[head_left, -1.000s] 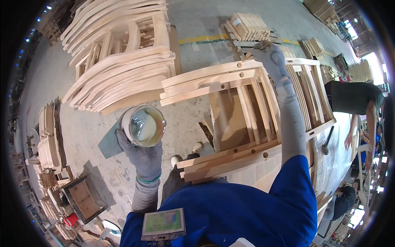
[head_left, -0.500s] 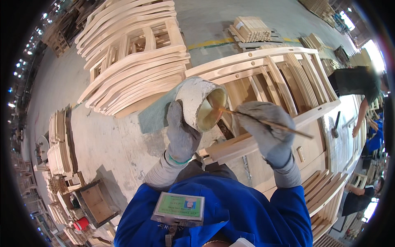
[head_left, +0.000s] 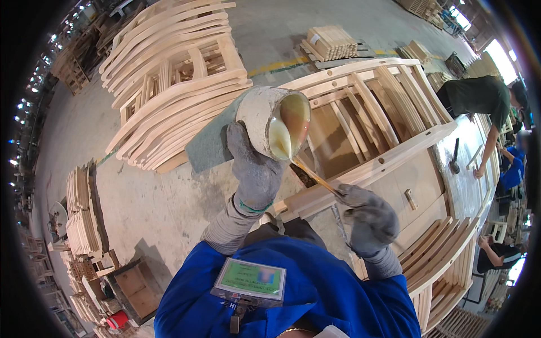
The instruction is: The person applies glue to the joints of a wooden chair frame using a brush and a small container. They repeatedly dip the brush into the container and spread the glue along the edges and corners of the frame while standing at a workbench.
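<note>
Concrete floor (head_left: 146, 214), curved wooden pieces (head_left: 177, 107) stacked beyond. Whitish pot (head_left: 255, 115), tilted, mouth rightward: left hand (head_left: 256, 176) clasps it. Thin stick (head_left: 316, 180): right hand (head_left: 369, 218) pinches it; tip points up-left, at pot's lower rim.

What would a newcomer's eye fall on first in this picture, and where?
Probably the tilted whitish pot just above the middle, in the gloved left hand, pale liquid inside. The gloved right hand, lower right of it, holds a thin stick, tip by the pot. At upper left stands a stack of curved wooden pieces.
</note>
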`<state>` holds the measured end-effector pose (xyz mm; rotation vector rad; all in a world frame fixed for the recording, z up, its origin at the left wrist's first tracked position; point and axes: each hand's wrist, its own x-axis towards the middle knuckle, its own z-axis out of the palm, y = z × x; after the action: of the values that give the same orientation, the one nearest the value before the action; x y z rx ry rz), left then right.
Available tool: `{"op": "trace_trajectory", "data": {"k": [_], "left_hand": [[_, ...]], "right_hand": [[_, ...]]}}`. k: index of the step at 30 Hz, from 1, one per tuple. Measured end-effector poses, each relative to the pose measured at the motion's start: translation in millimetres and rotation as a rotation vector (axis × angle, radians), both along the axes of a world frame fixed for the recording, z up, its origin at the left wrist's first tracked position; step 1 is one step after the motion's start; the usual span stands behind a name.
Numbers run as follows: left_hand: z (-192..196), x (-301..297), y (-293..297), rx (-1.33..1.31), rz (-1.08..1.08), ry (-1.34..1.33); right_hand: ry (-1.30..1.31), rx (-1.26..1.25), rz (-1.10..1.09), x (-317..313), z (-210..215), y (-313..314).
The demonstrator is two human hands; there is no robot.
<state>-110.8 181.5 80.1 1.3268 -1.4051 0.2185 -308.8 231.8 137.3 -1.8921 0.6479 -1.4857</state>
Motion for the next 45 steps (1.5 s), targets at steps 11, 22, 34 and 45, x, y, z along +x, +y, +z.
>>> {"op": "trace_trajectory", "data": {"k": [11, 22, 34, 45], "left_hand": [[19.3, -74.9, -50.1, 0.028, -0.533, 0.237], [4.1, -140.6, -122.7, 0.073, -0.257, 0.143], [-41.3, -88.7, -138.7, 0.214, -0.327, 0.566], [-46.7, -86.4, -131.7, 0.209, -0.302, 0.758]], "right_hand": [[-0.638, 0.193, -0.056, -58.0, -10.5, -49.6], [-0.639, 0.502, -0.047, -131.1, -27.4, -121.2], [-0.101, 0.575, -0.397, -279.6, -28.9, -467.5], [-0.099, 0.668, -0.318, -291.5, -72.4, -519.4]]}}
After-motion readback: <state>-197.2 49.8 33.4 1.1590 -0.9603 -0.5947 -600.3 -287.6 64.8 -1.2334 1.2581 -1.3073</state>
